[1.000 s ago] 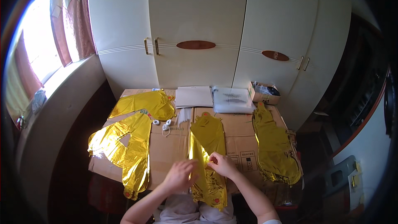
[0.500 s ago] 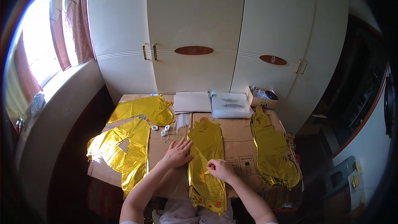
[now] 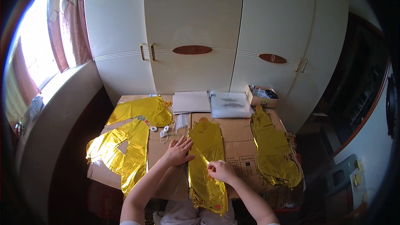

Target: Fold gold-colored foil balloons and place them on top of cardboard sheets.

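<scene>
The left hand [image 3: 178, 151] lies flat with fingers spread on the cardboard [image 3: 241, 152], touching the left edge of the middle gold foil balloon [image 3: 206, 158]. The right hand [image 3: 221, 171] pinches that balloon's foil near its centre, fingers closed.

Glossy crinkled gold foil balloon [image 3: 206, 158] on matt cardboard [image 3: 237, 141].

My forearms run off the bottom edge; right hand [image 3: 222, 171] covers part of the gold balloon [image 3: 206, 162]; small box [image 3: 261, 96] contents too small to tell.
</scene>
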A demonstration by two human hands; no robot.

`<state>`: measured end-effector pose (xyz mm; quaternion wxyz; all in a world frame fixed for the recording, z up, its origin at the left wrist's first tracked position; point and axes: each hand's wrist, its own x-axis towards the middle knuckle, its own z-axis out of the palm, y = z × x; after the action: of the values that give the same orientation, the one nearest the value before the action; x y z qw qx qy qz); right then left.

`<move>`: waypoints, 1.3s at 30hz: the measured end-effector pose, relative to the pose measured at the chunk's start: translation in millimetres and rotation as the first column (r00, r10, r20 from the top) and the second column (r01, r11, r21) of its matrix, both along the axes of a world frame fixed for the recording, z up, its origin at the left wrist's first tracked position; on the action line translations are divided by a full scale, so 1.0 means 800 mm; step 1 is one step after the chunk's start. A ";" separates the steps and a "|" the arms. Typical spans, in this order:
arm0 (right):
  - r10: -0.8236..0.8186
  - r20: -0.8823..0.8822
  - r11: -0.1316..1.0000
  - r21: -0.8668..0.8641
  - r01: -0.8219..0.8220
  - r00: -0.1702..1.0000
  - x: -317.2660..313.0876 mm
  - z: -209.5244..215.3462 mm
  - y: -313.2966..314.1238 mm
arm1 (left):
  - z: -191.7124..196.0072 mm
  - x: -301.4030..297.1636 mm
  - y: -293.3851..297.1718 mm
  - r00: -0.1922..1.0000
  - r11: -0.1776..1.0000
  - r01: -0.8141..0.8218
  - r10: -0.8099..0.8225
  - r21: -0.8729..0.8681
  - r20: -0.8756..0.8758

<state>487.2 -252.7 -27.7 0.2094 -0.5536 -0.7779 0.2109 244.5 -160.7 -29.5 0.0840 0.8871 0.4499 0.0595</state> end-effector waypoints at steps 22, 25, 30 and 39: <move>0.024 -0.011 0.999 0.038 -0.023 1.000 0.003 -0.008 0.004 | -0.004 -0.003 0.013 0.998 0.998 0.016 -0.013 0.053 -0.062; 0.036 -0.019 0.998 0.044 -0.035 0.999 0.004 -0.008 0.004 | 0.000 -0.003 0.013 0.997 0.999 0.021 -0.018 0.045 -0.077; 0.049 -0.014 0.998 0.045 -0.048 0.999 0.005 -0.003 0.003 | 0.006 -0.002 0.015 0.994 0.999 0.035 -0.032 0.023 -0.103; 0.096 -0.003 0.995 0.034 -0.096 0.995 0.004 -0.001 0.005 | 0.006 -0.004 0.018 0.993 0.998 0.049 -0.046 0.030 -0.109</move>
<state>490.5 -248.7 -28.6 0.2103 -0.5114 -0.8067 0.2086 241.1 -146.0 -24.7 0.0464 0.9008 0.4315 0.0169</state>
